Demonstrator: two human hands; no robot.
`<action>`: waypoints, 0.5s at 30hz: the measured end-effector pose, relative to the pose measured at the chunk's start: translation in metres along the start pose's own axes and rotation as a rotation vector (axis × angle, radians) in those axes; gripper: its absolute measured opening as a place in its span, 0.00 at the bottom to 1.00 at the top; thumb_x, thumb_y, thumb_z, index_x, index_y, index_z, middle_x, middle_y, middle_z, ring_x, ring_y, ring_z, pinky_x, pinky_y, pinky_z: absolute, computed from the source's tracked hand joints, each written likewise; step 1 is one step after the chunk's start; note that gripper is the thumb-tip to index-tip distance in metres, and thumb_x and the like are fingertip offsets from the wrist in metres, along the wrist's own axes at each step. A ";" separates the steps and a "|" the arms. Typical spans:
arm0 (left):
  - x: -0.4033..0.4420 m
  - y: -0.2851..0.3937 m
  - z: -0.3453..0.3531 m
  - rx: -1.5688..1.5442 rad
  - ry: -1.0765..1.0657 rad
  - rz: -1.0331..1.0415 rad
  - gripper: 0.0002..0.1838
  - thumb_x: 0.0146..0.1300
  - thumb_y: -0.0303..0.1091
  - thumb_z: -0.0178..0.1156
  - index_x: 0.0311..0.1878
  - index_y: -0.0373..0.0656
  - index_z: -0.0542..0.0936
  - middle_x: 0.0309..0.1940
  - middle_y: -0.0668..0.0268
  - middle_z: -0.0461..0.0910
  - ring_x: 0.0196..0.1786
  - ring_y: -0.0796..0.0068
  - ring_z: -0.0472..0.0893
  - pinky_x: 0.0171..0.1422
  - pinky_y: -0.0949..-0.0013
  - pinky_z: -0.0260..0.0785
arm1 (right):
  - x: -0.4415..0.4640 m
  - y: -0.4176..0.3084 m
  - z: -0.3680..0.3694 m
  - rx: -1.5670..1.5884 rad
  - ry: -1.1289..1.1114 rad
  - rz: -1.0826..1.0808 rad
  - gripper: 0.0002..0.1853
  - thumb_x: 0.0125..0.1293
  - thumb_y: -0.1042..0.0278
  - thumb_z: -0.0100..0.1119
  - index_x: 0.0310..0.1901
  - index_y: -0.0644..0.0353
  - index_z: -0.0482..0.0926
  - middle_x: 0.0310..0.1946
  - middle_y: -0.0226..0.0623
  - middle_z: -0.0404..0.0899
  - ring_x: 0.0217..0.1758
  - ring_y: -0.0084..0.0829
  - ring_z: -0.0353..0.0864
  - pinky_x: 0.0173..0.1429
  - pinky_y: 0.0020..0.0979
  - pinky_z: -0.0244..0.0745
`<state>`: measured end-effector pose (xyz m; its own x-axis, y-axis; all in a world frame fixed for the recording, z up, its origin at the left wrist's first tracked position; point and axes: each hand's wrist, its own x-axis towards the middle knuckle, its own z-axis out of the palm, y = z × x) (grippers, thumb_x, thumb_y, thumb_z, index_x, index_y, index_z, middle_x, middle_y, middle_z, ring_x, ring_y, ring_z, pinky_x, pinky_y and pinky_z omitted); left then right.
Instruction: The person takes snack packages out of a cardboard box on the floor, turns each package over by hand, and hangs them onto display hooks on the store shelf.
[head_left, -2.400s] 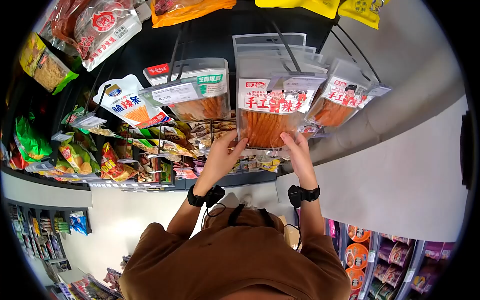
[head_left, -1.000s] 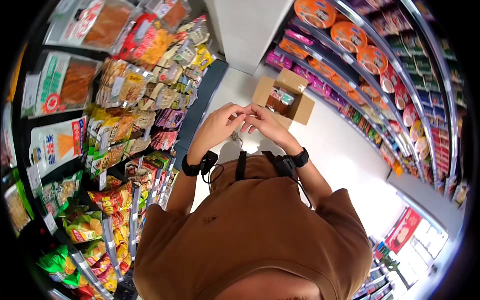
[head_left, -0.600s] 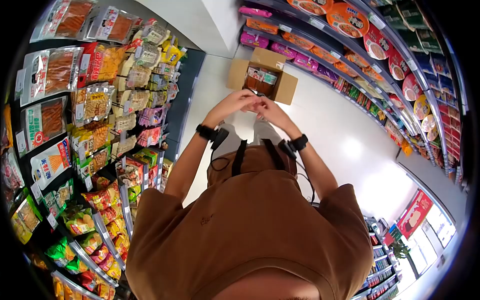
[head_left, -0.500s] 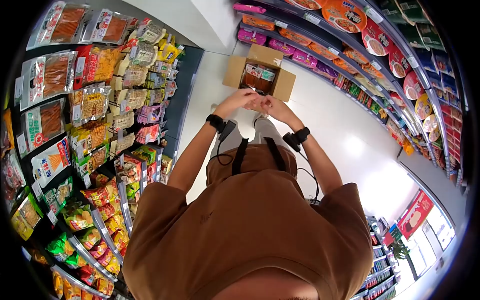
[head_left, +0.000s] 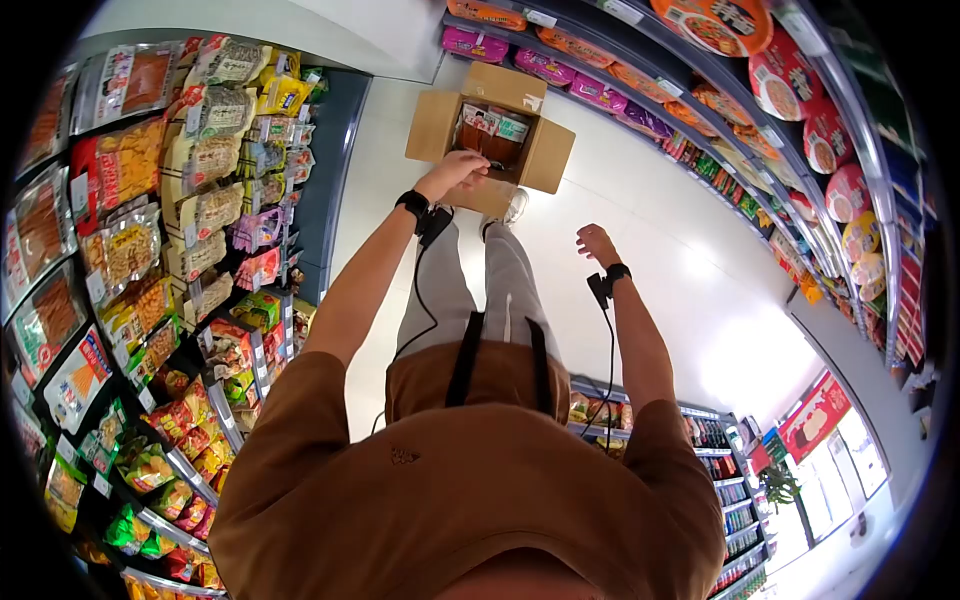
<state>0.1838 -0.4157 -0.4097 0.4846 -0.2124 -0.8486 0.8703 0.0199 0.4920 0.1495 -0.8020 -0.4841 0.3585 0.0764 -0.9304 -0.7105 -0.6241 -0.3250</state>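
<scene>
An open cardboard box (head_left: pixel 548 155) stands on the floor in front of my feet, its flaps folded outward. Inside lie snack packets (head_left: pixel 508 130) with white and green labels over reddish-brown contents. My left hand (head_left: pixel 464 172) is over the box's near left edge with its fingers closed. A small dark thing shows at the fingertips, too small to name. Away to the right of the box, my right hand (head_left: pixel 597 245) hangs above the floor with its fingers curled in, and nothing shows in it.
A snack rack (head_left: pixel 215 160) with hanging bags runs along the left. Shelves of instant noodle bowls (head_left: pixel 775 85) curve along the right. White floor (head_left: pixel 640 310) lies between them. Farther back on the right are more shelves (head_left: pixel 735 500) and a red poster (head_left: pixel 815 420).
My hands were together above the box's near edge and have come apart. The right hand has swung out to the right and back, while the left stays by the box. The view has shifted.
</scene>
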 end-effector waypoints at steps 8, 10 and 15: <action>0.095 -0.044 -0.056 0.058 0.031 0.008 0.14 0.69 0.43 0.53 0.46 0.43 0.77 0.38 0.71 0.79 0.37 0.81 0.80 0.39 0.75 0.71 | 0.099 -0.043 0.044 -0.095 0.047 -0.190 0.14 0.66 0.60 0.50 0.42 0.62 0.77 0.29 0.37 0.82 0.26 0.30 0.82 0.29 0.30 0.76; 0.116 -0.062 -0.068 0.003 0.024 -0.034 0.14 0.69 0.43 0.52 0.45 0.43 0.77 0.37 0.72 0.79 0.36 0.82 0.79 0.38 0.75 0.71 | 0.113 -0.083 0.065 -0.080 0.030 -0.236 0.12 0.66 0.63 0.49 0.40 0.64 0.77 0.28 0.37 0.81 0.25 0.30 0.81 0.32 0.30 0.77; 0.127 -0.084 -0.064 0.023 -0.006 -0.064 0.13 0.69 0.43 0.52 0.43 0.44 0.78 0.33 0.74 0.79 0.35 0.83 0.79 0.38 0.77 0.69 | 0.175 -0.120 0.110 -0.005 -0.035 -0.260 0.11 0.67 0.65 0.49 0.39 0.63 0.76 0.27 0.36 0.80 0.26 0.28 0.79 0.33 0.29 0.76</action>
<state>0.1782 -0.3818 -0.5711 0.4277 -0.2188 -0.8770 0.8970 -0.0166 0.4416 0.2308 -0.6281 -0.6269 0.5075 0.2618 -0.8209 -0.5942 -0.5836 -0.5535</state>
